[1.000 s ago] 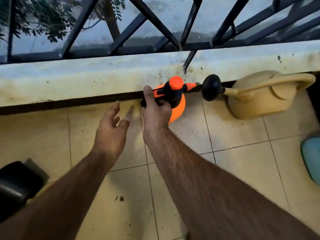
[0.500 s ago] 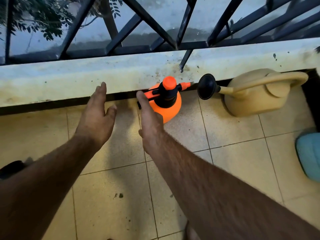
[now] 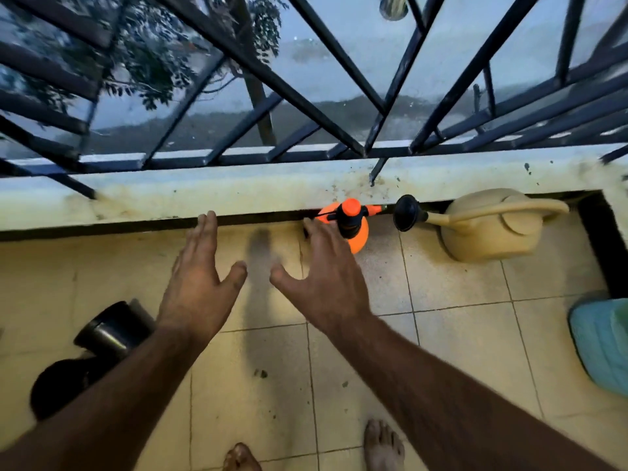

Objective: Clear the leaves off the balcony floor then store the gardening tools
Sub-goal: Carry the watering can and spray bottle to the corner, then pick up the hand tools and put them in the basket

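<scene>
— Both hands? 
— Left hand and right hand hover mid-frame, fingers spread flat, holding nothing, above the yellowish tiled floor.
— Tools?
— Orange sprayer and tan watering can stand against the stained ledge; dark railing fills the top.

The right hand, which gripped the black handle of the orange sprayer 1 second ago, now holds nothing: it is spread flat, palm down, pulled back from the sprayer, with only its fingers overlapping the sprayer's left edge in view. The sprayer stands alone on the floor against the ledge. The left hand is flatter and more spread than before. 2 bare feet now show at the bottom edge, and more of the railing is visible above.
</scene>
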Motion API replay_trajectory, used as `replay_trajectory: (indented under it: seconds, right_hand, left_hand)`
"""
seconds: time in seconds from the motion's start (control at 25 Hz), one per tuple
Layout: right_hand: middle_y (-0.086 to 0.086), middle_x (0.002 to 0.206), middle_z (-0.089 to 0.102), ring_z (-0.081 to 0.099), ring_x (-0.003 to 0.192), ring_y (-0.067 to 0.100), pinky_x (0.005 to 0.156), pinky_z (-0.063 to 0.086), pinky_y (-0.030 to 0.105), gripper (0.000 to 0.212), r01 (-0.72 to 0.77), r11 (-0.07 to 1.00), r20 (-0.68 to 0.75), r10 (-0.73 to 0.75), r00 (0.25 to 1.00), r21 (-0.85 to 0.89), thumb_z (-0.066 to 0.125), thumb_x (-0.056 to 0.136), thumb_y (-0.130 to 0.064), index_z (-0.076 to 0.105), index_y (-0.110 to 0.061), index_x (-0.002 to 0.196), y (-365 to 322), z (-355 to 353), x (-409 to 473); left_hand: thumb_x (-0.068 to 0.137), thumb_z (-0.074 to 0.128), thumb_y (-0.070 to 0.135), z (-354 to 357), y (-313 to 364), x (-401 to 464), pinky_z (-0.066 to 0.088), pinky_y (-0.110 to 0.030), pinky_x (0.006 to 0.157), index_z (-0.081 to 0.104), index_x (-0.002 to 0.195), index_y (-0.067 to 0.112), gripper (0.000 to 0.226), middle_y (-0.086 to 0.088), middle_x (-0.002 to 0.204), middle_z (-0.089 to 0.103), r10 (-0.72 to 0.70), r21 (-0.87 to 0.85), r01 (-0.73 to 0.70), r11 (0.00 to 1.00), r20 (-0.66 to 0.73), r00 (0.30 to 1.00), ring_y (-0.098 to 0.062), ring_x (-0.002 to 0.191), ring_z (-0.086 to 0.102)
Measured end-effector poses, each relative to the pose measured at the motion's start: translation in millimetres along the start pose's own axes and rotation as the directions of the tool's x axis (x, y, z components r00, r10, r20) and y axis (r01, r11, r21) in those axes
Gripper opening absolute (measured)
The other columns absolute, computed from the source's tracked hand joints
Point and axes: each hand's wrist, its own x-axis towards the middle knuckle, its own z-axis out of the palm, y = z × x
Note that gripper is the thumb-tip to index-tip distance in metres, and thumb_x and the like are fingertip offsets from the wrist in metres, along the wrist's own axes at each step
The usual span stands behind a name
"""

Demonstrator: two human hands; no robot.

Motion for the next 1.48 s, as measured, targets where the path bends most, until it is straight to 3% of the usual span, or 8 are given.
replay_trajectory:
  seconds: [0.12,0.36,0.56,0.76,0.92,1.04,1.28,1.48]
  right_hand:
    - [-0.005,0.171,0.011,0.000,0.157,0.010,0.128,0.014,0.040,0.093,0.109,0.991,0.116,-0.100,0.988,-0.073,0.061,0.089,-0.061,0.017,-0.025,0.162,-34.3,-50.8,-34.7]
    - [-0.002,0.166,0.028,0.024,0.153,0.016,0.122,0.029,0.046,0.090,0.226,0.972,0.213,-0.209,0.954,-0.058,0.067,0.087,-0.059,0.026,-0.026,0.160,-134.2,-169.3,-119.8]
    - [0.000,0.168,0.024,0.021,0.155,0.019,0.120,0.032,0.050,0.092,0.353,0.935,0.333,-0.324,0.885,-0.028,0.065,0.085,-0.065,0.023,-0.031,0.159,-243.5,-231.2,-223.1]
    - [-0.004,0.165,0.031,0.025,0.153,0.016,0.120,0.030,0.037,0.083,0.500,0.861,0.448,-0.485,0.751,0.092,0.068,0.088,-0.054,0.030,-0.028,0.157,-321.3,-250.2,-320.3]
    - [-0.002,0.162,0.034,0.034,0.147,0.014,0.106,0.030,0.022,0.078,0.644,0.761,0.564,-0.569,0.599,0.084,0.064,0.093,-0.052,0.029,-0.028,0.158,-360.6,-261.7,-386.6]
    - [-0.004,0.160,0.036,0.040,0.141,0.012,0.101,0.031,0.022,0.077,0.708,0.701,0.612,-0.597,0.518,0.084,0.065,0.092,-0.053,0.029,-0.030,0.157,-380.8,-251.4,-421.4]
    - [-0.001,0.160,0.039,0.040,0.142,0.014,0.106,0.028,0.022,0.078,0.753,0.656,0.648,-0.595,0.476,0.049,0.068,0.091,-0.051,0.033,-0.027,0.157,-411.6,-216.1,-486.8]
    - [-0.001,0.160,0.040,0.044,0.138,0.013,0.104,0.030,0.022,0.076,0.802,0.596,0.643,-0.632,0.433,0.046,0.067,0.092,-0.049,0.034,-0.026,0.157,-437.4,-188.1,-536.3]
  left_hand:
    - [0.094,0.062,0.045,-53.5,10.2,-54.3,0.025,-0.053,0.121,0.003,0.159,0.045,0.088,0.018,0.167,0.008,-0.077,-0.103,0.067,0.992,-0.097,0.992,-0.010,0.154,0.011]
    - [0.091,0.068,0.038,-170.8,48.4,-178.1,0.022,-0.041,0.124,0.015,0.161,0.030,0.089,0.004,0.167,0.020,-0.241,-0.206,0.186,0.961,-0.285,0.928,-0.015,0.153,0.019]
    - [0.092,0.065,0.043,-254.9,83.0,-321.2,0.023,-0.046,0.123,0.007,0.161,0.034,0.090,0.005,0.168,0.014,-0.415,-0.318,0.308,0.897,-0.363,0.835,-0.018,0.153,0.018]
    - [0.091,0.066,0.043,-289.2,121.4,-459.8,0.024,-0.031,0.119,0.011,0.162,0.031,0.090,0.005,0.166,0.021,-0.525,-0.427,0.341,0.837,-0.454,0.720,-0.006,0.147,0.024]
    - [0.090,0.068,0.039,-312.5,130.8,-544.2,0.024,-0.019,0.109,0.018,0.161,0.027,0.088,0.000,0.163,0.029,-0.588,-0.508,0.326,0.797,-0.531,0.611,-0.014,0.146,0.031]
    - [0.077,0.061,0.057,-328.1,123.2,-594.0,0.022,-0.012,0.102,0.020,0.161,0.024,0.099,0.000,0.162,0.032,-0.629,-0.568,0.304,0.765,-0.555,0.544,-0.013,0.143,0.035]
    - [0.072,0.049,0.071,-328.9,75.3,-690.7,0.016,-0.022,0.119,0.015,0.161,0.026,0.106,0.004,0.166,0.021,-0.687,-0.633,0.308,0.710,-0.526,0.502,-0.012,0.152,0.018]
    - [0.066,0.045,0.075,-329.2,24.3,-748.1,0.018,-0.022,0.117,0.016,0.161,0.029,0.109,0.004,0.166,0.023,-0.740,-0.702,0.301,0.645,-0.478,0.473,-0.012,0.152,0.021]
